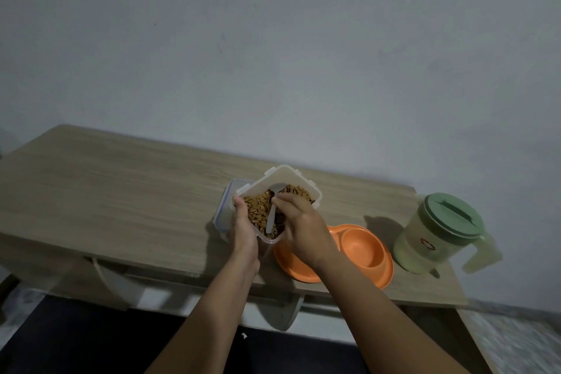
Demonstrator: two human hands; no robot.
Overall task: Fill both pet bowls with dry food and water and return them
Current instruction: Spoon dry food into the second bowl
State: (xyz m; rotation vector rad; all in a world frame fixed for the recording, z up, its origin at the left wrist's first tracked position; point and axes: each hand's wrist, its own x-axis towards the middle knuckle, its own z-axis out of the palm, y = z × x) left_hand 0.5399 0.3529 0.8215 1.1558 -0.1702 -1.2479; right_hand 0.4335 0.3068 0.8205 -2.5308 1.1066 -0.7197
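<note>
orange bowls (368, 247) overhanging table (121, 191) edge (slightly)

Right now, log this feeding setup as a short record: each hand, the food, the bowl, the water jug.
left hand: grips the clear food container at its near-left side
right hand: holds a white spoon in the kibble
container lid: off, on the table behind the container
orange double bowl: visible well empty
green-lidded jug: right of the bowl, lid on
</note>
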